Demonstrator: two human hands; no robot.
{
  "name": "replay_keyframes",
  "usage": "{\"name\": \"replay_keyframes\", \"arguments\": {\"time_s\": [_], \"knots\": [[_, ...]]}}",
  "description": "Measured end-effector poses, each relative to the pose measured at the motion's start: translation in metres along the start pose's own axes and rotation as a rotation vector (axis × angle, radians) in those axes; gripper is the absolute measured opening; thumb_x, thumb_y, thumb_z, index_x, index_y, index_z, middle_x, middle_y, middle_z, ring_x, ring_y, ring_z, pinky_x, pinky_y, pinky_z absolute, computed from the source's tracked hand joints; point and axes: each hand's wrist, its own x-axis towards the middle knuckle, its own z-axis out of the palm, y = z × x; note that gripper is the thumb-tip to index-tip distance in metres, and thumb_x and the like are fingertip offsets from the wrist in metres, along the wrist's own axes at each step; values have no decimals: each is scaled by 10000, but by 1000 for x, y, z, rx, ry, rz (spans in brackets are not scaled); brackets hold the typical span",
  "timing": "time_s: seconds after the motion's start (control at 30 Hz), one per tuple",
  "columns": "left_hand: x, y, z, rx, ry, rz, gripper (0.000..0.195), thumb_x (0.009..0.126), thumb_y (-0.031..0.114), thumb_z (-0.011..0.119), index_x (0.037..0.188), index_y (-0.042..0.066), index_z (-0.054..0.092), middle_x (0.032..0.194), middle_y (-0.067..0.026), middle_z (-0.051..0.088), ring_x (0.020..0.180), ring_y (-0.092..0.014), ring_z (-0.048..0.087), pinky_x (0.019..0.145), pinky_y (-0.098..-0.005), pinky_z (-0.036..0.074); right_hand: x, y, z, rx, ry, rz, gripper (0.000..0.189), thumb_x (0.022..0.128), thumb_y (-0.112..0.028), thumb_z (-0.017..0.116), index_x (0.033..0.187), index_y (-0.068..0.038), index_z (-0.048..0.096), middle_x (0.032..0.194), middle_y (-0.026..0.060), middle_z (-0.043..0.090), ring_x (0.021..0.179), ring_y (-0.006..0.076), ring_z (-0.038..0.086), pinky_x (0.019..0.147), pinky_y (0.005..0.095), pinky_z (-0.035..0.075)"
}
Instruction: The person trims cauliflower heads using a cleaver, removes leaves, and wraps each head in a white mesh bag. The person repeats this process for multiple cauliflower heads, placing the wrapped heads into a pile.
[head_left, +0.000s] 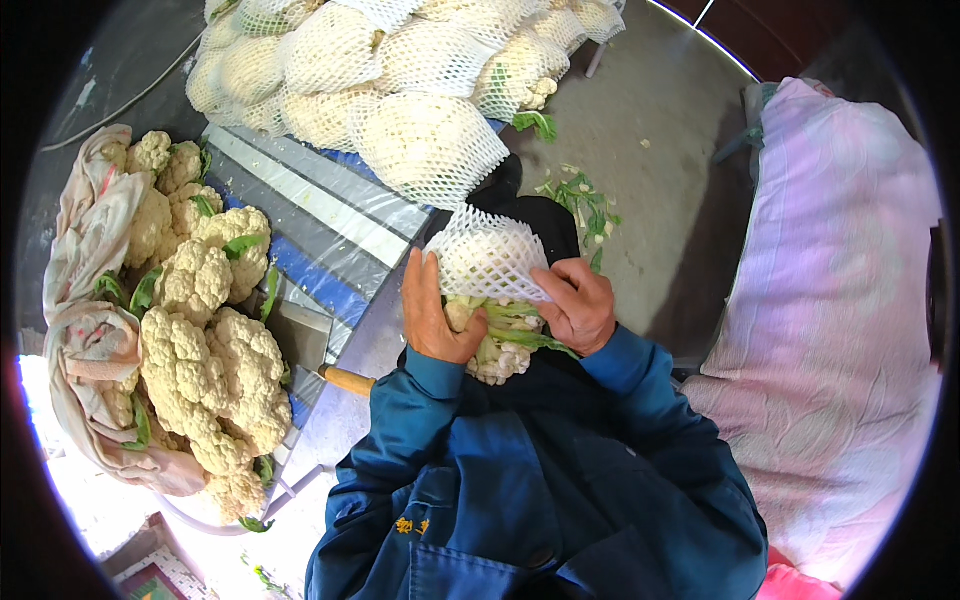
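Over my lap is a cauliflower (499, 360) with green leaf stubs, its upper part covered by a white foam net sleeve (487, 255). My left hand (441, 315) lies along its left side, thumb on the stems and fingers against the net. My right hand (576, 306) pinches the net's lower right edge between thumb and fingers. The lower part of the head is bare. Left of my sleeve, a cleaver (300, 334) with a wooden handle lies on the striped table cover.
Netted cauliflowers (427, 142) are piled at the table's far end. Bare cauliflowers (184, 367) lie in an opened cloth sack (97, 300) at the left. Leaf scraps (585, 206) are on the floor. A pink patterned cloth (832, 315) covers something at the right.
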Motion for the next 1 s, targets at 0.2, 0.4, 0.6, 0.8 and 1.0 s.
{"name": "replay_keyframes", "arguments": {"time_s": [0.2,0.4,0.6,0.8,1.0], "knots": [[-6,-13,2,-20,104,-41,872,684,94,744,1476,-23,399,1520,-333,340,1380,-490,392,1139,-479,342,18,-6,4,47,-71,-114,462,633,-71,818,1081,-63,702,821,74,569,630,264,597,506,378,465],[-5,-13,1,16,168,-87,850,667,82,723,1463,-12,439,1527,-340,330,1383,-489,391,1142,-478,338,36,-24,1,0,-225,-275,385,677,-65,756,1052,-16,686,728,52,468,566,233,534,481,366,444],[-4,-20,8,5,154,-33,754,642,87,736,1360,-33,539,1451,-332,434,1331,-500,442,1117,-511,364,24,-27,4,-55,-224,-218,402,665,-63,764,1055,-18,683,720,54,459,571,221,535,486,354,450],[-1,-16,11,7,187,46,667,607,84,775,1239,-41,600,1335,-303,528,1245,-495,514,1061,-540,414,8,-18,3,-146,-178,13,597,595,-129,840,1154,-40,650,899,95,561,762,274,603,614,394,489],[-1,-5,10,38,173,67,647,603,94,789,1204,-31,583,1290,-282,540,1214,-499,525,1034,-552,429,39,-15,11,-134,-237,37,787,588,-228,865,1290,-39,566,1310,204,542,1161,375,557,933,476,447]]}}
